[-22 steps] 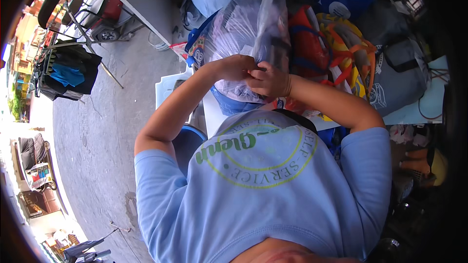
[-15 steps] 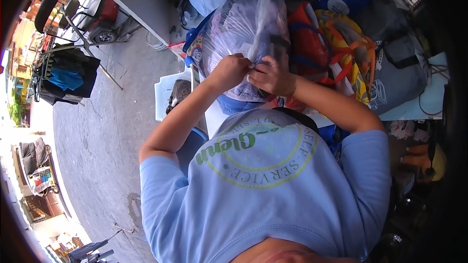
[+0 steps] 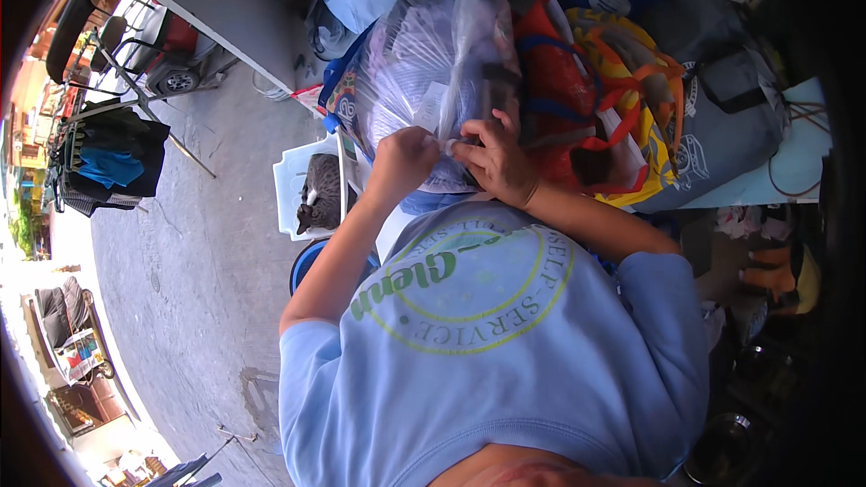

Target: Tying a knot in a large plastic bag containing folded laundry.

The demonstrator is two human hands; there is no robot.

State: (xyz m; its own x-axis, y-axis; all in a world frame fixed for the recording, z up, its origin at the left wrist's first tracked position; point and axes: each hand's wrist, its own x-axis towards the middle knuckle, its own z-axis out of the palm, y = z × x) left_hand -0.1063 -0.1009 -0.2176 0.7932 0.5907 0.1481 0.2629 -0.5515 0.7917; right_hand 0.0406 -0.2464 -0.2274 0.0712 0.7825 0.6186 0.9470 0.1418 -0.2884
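Observation:
A large clear plastic bag (image 3: 406,63) full of pale lilac cloth stands in front of me, inside a blue patterned carrier. My left hand (image 3: 406,162) is closed, pinching the gathered, twisted plastic at the near side. Just to its right, my right hand (image 3: 494,162) grips the same twist between thumb and finger, with other fingers bent and raised. A pale paper slip shows beneath the plastic above my hands. The exact shape of the twist is partly hidden by my fingertips.
Red (image 3: 559,63), yellow (image 3: 636,36) and grey bags (image 3: 731,135) crowd the right. A grey cat (image 3: 320,194) lies on a white chair (image 3: 290,171) left of my forearm, above a blue tub (image 3: 302,266). Concrete floor, hanging clothes (image 3: 108,153) and a wheeled vehicle (image 3: 176,45) are farther left.
My hands have moved lower and slightly left in the view while staying on the plastic. The surroundings have shifted leftward, and the cat on the chair now shows fully.

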